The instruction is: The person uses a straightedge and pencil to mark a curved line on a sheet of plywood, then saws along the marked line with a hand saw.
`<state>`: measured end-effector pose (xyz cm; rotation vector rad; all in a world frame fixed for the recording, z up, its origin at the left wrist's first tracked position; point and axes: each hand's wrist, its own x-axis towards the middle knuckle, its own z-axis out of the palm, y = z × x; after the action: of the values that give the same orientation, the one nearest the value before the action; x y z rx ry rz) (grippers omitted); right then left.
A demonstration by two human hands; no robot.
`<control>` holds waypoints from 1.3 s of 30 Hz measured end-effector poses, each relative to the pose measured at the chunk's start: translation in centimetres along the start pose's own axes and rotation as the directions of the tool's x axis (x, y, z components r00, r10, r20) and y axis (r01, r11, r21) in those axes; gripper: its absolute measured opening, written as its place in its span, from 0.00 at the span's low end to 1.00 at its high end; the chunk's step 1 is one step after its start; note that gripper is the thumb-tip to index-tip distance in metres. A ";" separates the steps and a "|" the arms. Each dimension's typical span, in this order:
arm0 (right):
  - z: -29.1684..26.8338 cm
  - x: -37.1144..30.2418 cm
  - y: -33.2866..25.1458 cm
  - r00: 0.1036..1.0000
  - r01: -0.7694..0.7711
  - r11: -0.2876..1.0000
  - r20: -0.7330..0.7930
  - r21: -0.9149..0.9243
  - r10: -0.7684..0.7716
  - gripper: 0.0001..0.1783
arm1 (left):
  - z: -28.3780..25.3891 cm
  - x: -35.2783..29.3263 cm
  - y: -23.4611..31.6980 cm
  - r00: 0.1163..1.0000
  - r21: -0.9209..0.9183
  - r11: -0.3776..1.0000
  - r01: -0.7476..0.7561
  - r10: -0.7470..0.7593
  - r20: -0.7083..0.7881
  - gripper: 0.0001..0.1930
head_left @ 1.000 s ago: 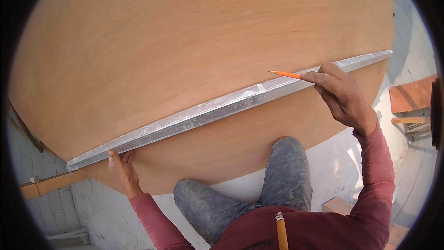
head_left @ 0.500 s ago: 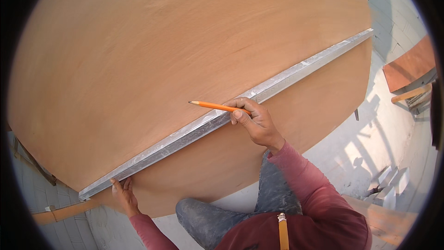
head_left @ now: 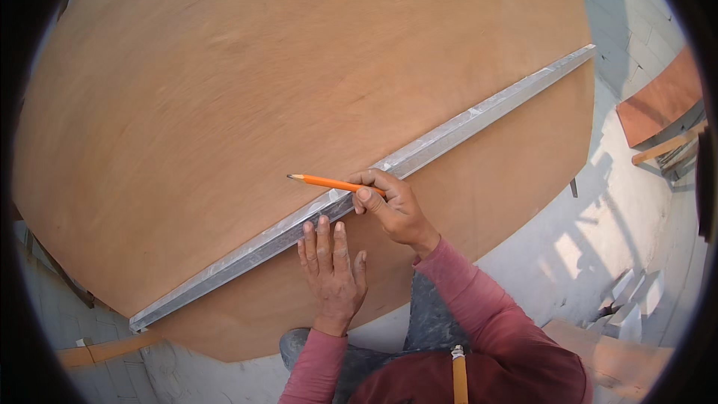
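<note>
A long metal straightedge bar point(head_left: 467, 121) lies slantwise across a large plywood sheet point(head_left: 247, 97), from its lower left corner up to its right edge. My right hand point(head_left: 393, 206) pinches an orange pencil point(head_left: 329, 182) between thumb and fingers, and its curled fingers rest at the bar's middle. The pencil's tip points left, over the sheet just beyond the bar. Just left of it, my left hand point(head_left: 333, 273) lies flat on the sheet with fingers outstretched, their tips against the bar's near side.
Wooden pieces point(head_left: 662, 97) and a batten lie at the far right. White blocks point(head_left: 632, 303) sit on the floor at the lower right. An orange-brown strip point(head_left: 112, 348) sticks out below the sheet's left corner. A yellow strip point(head_left: 459, 378) hangs at my chest.
My left hand has moved from the bar's lower left end to its middle, close to the right hand. The right hand with the pencil has slid slightly left and down along the bar.
</note>
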<state>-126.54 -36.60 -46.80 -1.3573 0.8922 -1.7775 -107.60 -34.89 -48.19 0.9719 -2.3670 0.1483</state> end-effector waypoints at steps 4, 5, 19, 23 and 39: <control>1.2 0.1 -0.7 1.000 -0.008 1.000 0.005 0.003 0.008 0.17 | 2.4 0.7 0.0 0.995 0.079 0.992 0.098 -0.098 0.007 0.37; 1.1 0.1 -1.1 1.000 -0.028 0.999 0.012 -0.038 0.028 0.16 | 2.6 0.5 -0.3 0.997 0.121 0.990 0.069 -0.070 0.009 0.36; -3.2 4.7 -7.5 0.785 0.608 0.300 0.612 -0.735 -0.093 0.06 | 3.6 0.7 0.1 1.000 0.162 0.987 -0.007 0.007 0.004 0.37; -6.6 5.0 -9.1 0.760 0.643 0.289 0.637 -0.710 -0.127 0.04 | 3.7 1.1 0.6 1.000 0.222 0.975 0.003 -0.006 0.014 0.37; -28.6 1.7 -18.7 0.975 0.146 -0.327 0.191 -0.934 -0.111 0.13 | 3.6 1.1 0.8 0.999 0.311 0.950 -0.011 -0.003 0.046 0.41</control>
<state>-157.13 -25.83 -35.97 -2.4943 2.7042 -0.6018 -110.46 -36.04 -50.49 1.1250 -2.4336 0.5198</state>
